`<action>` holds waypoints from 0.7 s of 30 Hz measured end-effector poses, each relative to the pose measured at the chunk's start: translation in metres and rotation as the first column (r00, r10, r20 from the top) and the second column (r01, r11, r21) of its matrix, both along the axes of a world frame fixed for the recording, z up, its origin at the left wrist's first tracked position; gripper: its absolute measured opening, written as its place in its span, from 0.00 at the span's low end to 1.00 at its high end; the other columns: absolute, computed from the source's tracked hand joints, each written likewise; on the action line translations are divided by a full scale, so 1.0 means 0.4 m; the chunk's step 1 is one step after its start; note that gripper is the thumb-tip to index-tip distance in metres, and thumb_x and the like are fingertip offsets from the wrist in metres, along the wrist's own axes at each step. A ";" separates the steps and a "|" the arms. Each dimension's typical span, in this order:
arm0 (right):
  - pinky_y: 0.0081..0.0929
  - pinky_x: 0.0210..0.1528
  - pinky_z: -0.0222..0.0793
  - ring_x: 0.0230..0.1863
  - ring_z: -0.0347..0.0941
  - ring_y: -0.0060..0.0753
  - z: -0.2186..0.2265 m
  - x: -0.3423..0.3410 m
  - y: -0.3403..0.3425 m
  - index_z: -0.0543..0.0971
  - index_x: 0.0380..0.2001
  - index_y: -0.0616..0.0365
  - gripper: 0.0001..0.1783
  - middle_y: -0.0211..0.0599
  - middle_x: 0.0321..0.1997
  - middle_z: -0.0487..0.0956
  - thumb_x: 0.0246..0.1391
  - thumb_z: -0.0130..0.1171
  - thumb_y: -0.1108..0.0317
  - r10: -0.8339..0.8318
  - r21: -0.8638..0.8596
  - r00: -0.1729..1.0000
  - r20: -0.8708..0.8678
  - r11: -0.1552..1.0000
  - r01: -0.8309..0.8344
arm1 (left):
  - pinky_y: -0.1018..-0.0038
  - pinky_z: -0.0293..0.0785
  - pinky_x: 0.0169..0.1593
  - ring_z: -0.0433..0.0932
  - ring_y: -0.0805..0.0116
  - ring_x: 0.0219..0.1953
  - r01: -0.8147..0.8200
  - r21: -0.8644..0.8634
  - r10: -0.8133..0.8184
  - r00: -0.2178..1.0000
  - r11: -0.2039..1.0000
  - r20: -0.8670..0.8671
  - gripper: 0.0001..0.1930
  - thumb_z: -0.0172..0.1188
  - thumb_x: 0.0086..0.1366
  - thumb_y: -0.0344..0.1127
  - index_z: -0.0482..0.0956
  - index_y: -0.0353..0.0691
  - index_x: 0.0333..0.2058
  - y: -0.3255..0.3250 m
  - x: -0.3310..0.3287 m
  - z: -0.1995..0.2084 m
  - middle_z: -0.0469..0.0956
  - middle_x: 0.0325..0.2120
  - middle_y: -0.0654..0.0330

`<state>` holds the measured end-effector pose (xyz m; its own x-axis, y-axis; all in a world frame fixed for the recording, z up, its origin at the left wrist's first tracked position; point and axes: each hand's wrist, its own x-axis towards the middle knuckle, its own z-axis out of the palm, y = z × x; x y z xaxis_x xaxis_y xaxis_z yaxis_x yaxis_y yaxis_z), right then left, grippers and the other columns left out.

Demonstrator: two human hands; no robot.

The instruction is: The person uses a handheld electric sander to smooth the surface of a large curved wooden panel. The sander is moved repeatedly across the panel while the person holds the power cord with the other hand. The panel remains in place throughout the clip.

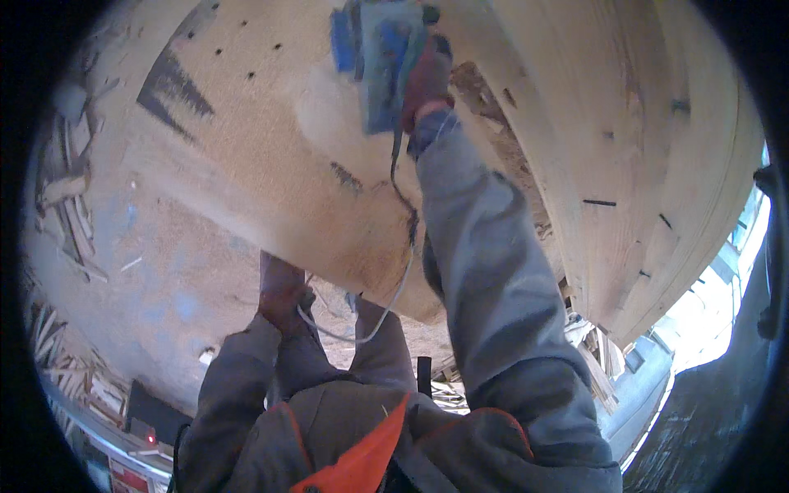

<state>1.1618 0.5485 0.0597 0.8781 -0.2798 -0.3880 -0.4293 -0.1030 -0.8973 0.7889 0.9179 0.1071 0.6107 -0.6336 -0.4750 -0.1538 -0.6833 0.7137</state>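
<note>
My right hand, arm stretched far forward, is closed round the handle of a boxy blue-grey corded power tool. The tool lies on a broad wooden panel; motion blur hides whether it is a planer or a sander. From its rear runs a cord, dark at first, then pale, looping back toward my body. Lower left, by the panel's near edge, my left hand is closed where the pale loop ends, apparently gripping the cord; its fingers are partly hidden.
Dark rough patches and small holes mark the panel. To the right lie long pale boards with dark slots, a dusty gap between. Wood scraps are heaped at the left, with more offcuts at lower right. Sawdust covers the floor.
</note>
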 end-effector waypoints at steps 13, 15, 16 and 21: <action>0.36 0.60 0.71 0.61 0.73 0.35 0.202 -0.652 0.191 0.70 0.65 0.56 0.25 0.37 0.64 0.75 0.73 0.46 0.55 0.039 0.099 0.998 -0.058 0.994 -0.033 | 0.61 0.80 0.44 0.83 0.57 0.43 -0.041 0.187 0.109 0.922 0.982 -0.372 0.20 0.64 0.52 0.48 0.83 0.56 0.46 -0.039 0.016 0.016 0.82 0.40 0.60; 0.37 0.63 0.69 0.62 0.73 0.36 0.202 -0.591 0.207 0.71 0.65 0.56 0.25 0.37 0.64 0.75 0.74 0.44 0.55 -0.140 0.455 0.978 -0.156 0.869 0.196 | 0.58 0.80 0.42 0.83 0.54 0.39 -0.130 0.083 0.144 0.970 0.988 -0.196 0.21 0.68 0.49 0.48 0.84 0.53 0.44 -0.027 0.031 0.021 0.83 0.38 0.58; 0.36 0.61 0.71 0.60 0.74 0.35 0.201 -0.529 0.213 0.72 0.64 0.56 0.25 0.37 0.63 0.76 0.73 0.44 0.54 -0.179 0.542 0.975 -0.131 0.811 0.222 | 0.58 0.80 0.42 0.83 0.53 0.38 -0.114 0.058 0.121 0.983 0.992 -0.140 0.21 0.68 0.49 0.48 0.84 0.53 0.43 -0.018 0.037 0.021 0.83 0.37 0.58; 0.33 0.50 0.76 0.47 0.79 0.32 0.157 -0.153 0.226 0.77 0.59 0.57 0.27 0.34 0.52 0.82 0.72 0.43 0.49 -0.172 0.372 0.984 -0.046 0.911 0.176 | 0.59 0.80 0.42 0.83 0.56 0.40 -0.195 -0.017 0.196 0.980 0.981 0.039 0.20 0.66 0.51 0.47 0.83 0.55 0.45 0.030 0.026 -0.009 0.83 0.35 0.59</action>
<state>1.1007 0.6388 0.1226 0.8233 -0.2603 -0.5044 -0.4211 0.3159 -0.8502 0.7995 0.9301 0.1036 0.7418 -0.5062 -0.4399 -0.0469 -0.6935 0.7189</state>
